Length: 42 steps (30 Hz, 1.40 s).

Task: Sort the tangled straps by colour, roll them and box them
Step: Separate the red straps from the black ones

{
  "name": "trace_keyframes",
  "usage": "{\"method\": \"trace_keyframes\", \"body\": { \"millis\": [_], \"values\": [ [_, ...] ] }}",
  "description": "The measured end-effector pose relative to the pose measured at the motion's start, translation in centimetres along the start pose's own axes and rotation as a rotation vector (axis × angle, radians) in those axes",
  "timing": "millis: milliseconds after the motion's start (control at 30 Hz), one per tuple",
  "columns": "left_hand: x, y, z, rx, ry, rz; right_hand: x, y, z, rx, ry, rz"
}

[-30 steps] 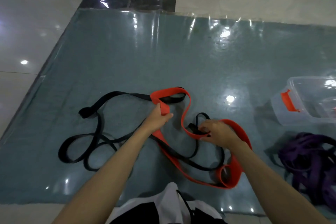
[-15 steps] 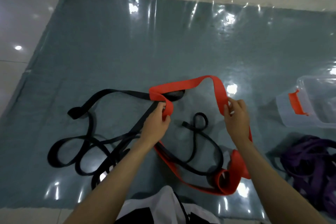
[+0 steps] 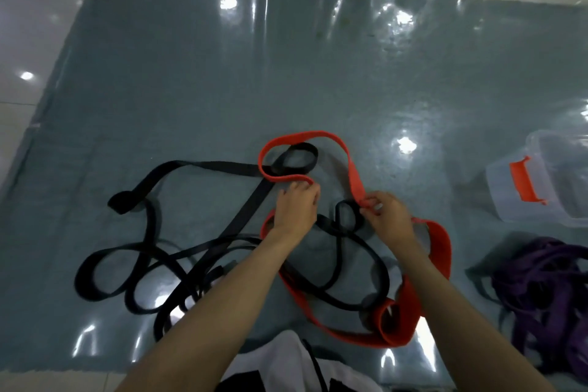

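Observation:
A long red strap (image 3: 351, 172) loops across the middle of the mat and lies tangled with a black strap (image 3: 203, 165). My left hand (image 3: 296, 208) pinches a folded end of the red strap just below its upper loop. A little to the right, my right hand (image 3: 386, 216) pinches another stretch of the same red strap between thumb and fingers. The black strap spreads in several loops to the left and passes under the red one between my forearms. A heap of purple straps (image 3: 547, 283) lies at the right edge.
A clear plastic box (image 3: 509, 188) with an orange latch (image 3: 525, 181) stands at the right, above the purple heap. Everything rests on a blue-grey mat (image 3: 222, 73) under glossy plastic film, with pale tiled floor (image 3: 28, 25) around it.
My right hand came down and left with the red strap, closing toward my left hand. The raised red loop has dropped lower. The view tilted further down.

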State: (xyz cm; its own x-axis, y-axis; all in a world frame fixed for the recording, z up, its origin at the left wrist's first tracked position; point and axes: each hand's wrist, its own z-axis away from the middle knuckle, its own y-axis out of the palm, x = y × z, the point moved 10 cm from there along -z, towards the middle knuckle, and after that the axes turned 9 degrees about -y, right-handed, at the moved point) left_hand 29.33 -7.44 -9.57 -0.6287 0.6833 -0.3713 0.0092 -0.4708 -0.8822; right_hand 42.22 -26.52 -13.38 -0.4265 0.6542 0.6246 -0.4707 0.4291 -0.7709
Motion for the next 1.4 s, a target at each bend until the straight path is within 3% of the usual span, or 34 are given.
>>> {"method": "trace_keyframes", "body": {
  "millis": [100,233,433,733,967,1067,1400],
  "values": [
    [-0.8,1.0,0.3,-0.024,0.010,-0.110,-0.3,-0.1,0.3,-0.042,0.013,-0.049],
    [-0.7,2.3,0.5,0.081,-0.113,-0.078,-0.1,-0.4,1.0,-0.114,-0.028,-0.045],
    [-3.0,4.3,0.6,0.210,-0.132,-0.344,0.4,0.3,1.4,-0.084,-0.014,-0.121],
    [-1.1,3.7,1.7,0.283,-0.109,-0.094,0.4,-0.3,3.2,-0.078,0.049,-0.127],
    [5.0,-3.6,5.7,0.029,-0.065,0.288,2.3,0.6,4.7,0.052,-0.053,-0.002],
    [9.0,-6.9,7.3,-0.085,-0.160,0.487,3.1,1.2,5.4,0.067,-0.038,-0.002],
    [23.8,-15.3,13.9,-0.569,-0.399,0.820,8.9,3.9,5.7,0.147,-0.131,-0.021]
  ]
}}
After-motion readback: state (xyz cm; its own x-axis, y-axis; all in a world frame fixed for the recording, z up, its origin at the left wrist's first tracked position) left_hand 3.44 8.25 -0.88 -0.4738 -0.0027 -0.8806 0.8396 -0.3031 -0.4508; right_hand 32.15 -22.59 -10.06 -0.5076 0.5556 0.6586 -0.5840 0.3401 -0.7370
